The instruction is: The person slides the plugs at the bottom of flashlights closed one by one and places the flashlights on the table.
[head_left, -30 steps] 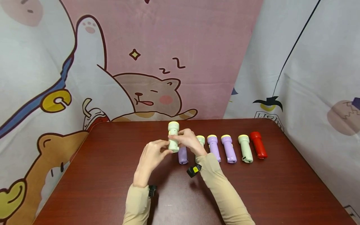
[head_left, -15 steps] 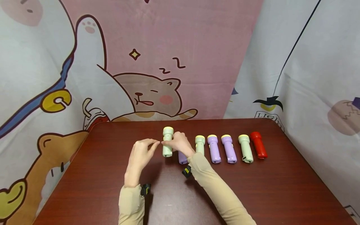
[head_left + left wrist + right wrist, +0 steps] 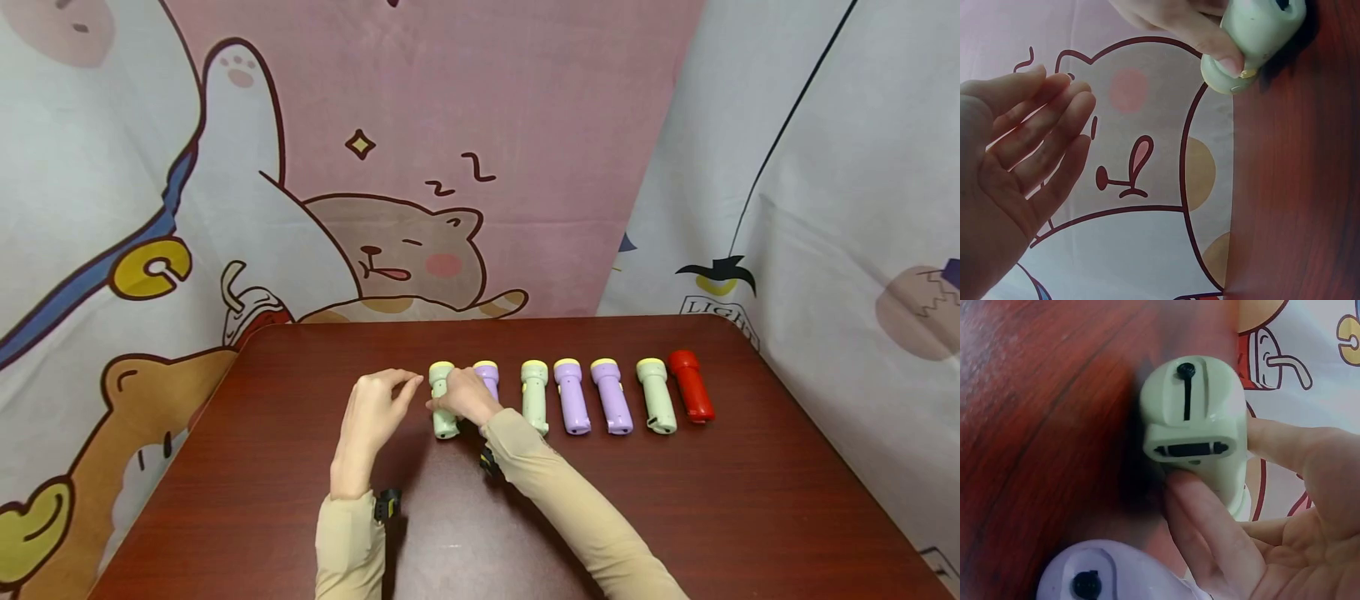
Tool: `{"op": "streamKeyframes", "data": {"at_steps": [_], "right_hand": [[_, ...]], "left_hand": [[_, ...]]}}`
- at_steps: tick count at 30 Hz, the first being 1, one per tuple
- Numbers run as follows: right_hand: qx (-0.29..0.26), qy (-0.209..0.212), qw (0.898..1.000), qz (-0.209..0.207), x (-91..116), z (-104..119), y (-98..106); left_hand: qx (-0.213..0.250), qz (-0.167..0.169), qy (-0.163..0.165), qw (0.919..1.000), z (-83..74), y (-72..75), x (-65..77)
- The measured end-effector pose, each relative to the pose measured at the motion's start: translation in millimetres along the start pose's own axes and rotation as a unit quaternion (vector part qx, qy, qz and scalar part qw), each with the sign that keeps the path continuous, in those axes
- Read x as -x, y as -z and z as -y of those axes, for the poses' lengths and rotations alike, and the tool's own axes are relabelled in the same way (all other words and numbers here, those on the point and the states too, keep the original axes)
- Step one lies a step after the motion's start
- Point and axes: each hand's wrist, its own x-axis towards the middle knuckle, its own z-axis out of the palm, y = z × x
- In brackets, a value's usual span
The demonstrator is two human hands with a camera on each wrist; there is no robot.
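Observation:
My right hand point(image 3: 468, 397) grips a pale green flashlight point(image 3: 442, 427) with a yellow-rimmed head at the left end of a row on the table. Thumb and fingers hold its sides in the right wrist view, where the flashlight's tail point(image 3: 1194, 406) faces the camera. Just right of it lies a purple flashlight point(image 3: 487, 372), partly covered by the right hand. My left hand point(image 3: 371, 417) hovers to the left, apart from the flashlights and holding nothing. Its fingers are loosely bent in the left wrist view, with the thumb near the fingertips.
Farther right in the row lie another green flashlight point(image 3: 534, 392), two purple flashlights, a green flashlight point(image 3: 657, 398) and a red flashlight point(image 3: 692, 387). The brown table point(image 3: 247, 467) ends at a cartoon-print cloth point(image 3: 555, 167) hanging behind it.
The left hand has let go of the green flashlight and drawn back left. The right hand has brought that flashlight down and left, to the row's left end beside the purple one.

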Motion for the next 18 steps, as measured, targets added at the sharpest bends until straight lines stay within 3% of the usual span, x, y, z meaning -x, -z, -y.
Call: {"op": "streamKeyframes", "data": {"at_steps": [8, 14, 18], "right_hand": [[0.011, -0.009, 1.0, -0.003, 1, 0, 0], [-0.007, 0.026, 1.0, -0.007, 8, -3, 11], [-0.026, 0.052, 0.996, -0.06, 15, -8, 28]], "left_hand": [[0.002, 0.008, 0.006, 0.9999, 0.0, -1.5, -1.0], [0.004, 0.015, 0.011, 0.9998, 0.0, -3.0, -3.4], [0.007, 0.032, 0.022, 0.9992, -0.9, -5.9, -6.5]]}}
